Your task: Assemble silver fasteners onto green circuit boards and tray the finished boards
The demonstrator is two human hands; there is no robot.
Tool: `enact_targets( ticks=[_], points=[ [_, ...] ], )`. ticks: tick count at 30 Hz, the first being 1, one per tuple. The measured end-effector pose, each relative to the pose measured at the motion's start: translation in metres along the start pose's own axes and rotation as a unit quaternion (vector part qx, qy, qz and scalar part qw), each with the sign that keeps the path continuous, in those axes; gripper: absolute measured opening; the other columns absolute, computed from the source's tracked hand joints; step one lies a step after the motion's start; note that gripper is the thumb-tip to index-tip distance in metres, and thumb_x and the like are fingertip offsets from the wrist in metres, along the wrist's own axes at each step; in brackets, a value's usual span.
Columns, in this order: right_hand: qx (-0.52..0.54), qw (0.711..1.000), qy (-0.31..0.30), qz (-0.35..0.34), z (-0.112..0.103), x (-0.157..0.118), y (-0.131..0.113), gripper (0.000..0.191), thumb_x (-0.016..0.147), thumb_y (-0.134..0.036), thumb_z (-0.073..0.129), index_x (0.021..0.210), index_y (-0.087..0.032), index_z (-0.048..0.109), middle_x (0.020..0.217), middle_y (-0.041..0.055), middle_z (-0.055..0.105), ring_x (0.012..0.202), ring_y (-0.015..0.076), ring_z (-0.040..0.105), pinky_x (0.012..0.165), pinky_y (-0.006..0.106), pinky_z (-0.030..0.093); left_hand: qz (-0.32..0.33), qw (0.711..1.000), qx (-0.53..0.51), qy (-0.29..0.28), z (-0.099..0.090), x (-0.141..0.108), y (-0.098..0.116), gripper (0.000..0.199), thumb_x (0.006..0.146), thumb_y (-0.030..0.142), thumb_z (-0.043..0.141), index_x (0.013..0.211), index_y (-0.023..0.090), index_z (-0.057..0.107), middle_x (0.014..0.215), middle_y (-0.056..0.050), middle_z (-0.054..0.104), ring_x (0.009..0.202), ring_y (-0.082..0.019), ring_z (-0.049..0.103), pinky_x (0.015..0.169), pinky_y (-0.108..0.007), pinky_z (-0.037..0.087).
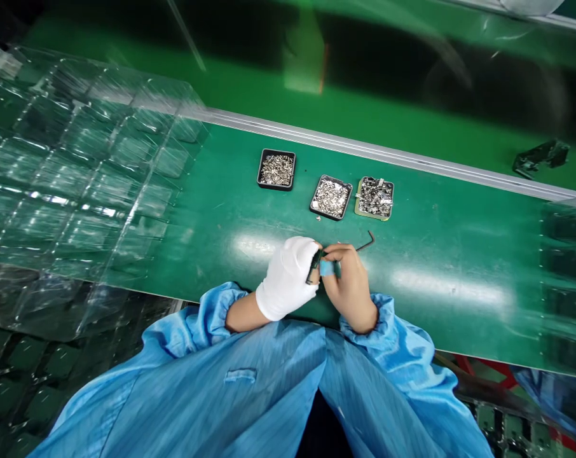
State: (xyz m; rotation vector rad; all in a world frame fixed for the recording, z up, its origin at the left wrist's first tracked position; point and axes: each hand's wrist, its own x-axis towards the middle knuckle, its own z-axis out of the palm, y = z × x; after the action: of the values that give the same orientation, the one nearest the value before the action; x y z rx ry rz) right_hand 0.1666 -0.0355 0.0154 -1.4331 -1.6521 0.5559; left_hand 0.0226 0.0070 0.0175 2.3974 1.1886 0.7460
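My left hand [290, 277], in a white glove, is closed around a small dark part [314, 267] near the table's front edge. Close beside it on the right, my bare right hand [349, 280] is curled with its fingertips at the same part. Light blue material wraps one of its fingers. Whether the right fingers pinch something small is hidden. A bent hex key [367, 242] lies just beyond my right hand. Further back stand a black tray of small metal pieces [277, 170], a second such tray [332, 197] and a third tray with larger metal pieces [376, 198].
Clear plastic compartment trays [92, 172] cover the left of the green table [440, 254]. More trays [567, 280] stand at the right edge. A metal rail [383, 152] runs behind the small trays, with a dark object [540, 158] beyond it.
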Motion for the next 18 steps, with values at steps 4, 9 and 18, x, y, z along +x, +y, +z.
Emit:
enact_targets(
  ticks=[4,9,18],
  points=[
    [0.022,1.000,-0.009,0.004,-0.007,0.003,0.004,0.009,0.091,-0.017,0.048,0.095,-0.024,0.053,0.097,0.0065,0.062,0.091,0.0209,0.061,0.079,0.036,0.052,0.025,0.999,-0.034,0.003,0.003,-0.004,0.000,0.038,0.077,0.031,0.054,0.111,0.018,0.047,0.103,-0.012,0.058,0.097,-0.029,0.058,0.083,-0.044,0.047],
    [0.021,0.998,-0.058,-0.003,-0.040,0.042,0.018,0.012,0.093,-0.024,0.052,0.103,-0.023,0.058,0.101,0.0050,0.063,0.092,0.0195,0.062,0.081,0.034,0.051,-0.041,0.985,-0.162,-0.045,0.002,0.001,-0.022,0.046,0.075,0.026,0.058,0.117,0.018,0.040,0.111,-0.010,0.054,0.103,-0.025,0.057,0.088,-0.042,0.048],
    [-0.397,0.878,-0.257,-0.068,-0.017,0.133,0.051,0.026,0.083,-0.002,0.047,0.099,-0.012,0.065,0.096,0.0142,0.065,0.089,0.0286,0.057,0.081,0.040,0.037,-0.135,0.961,-0.234,-0.056,0.010,0.006,-0.036,0.046,0.074,0.019,0.055,0.116,0.018,0.040,0.116,-0.010,0.054,0.112,-0.025,0.055,0.100,-0.046,0.044]
  ],
)
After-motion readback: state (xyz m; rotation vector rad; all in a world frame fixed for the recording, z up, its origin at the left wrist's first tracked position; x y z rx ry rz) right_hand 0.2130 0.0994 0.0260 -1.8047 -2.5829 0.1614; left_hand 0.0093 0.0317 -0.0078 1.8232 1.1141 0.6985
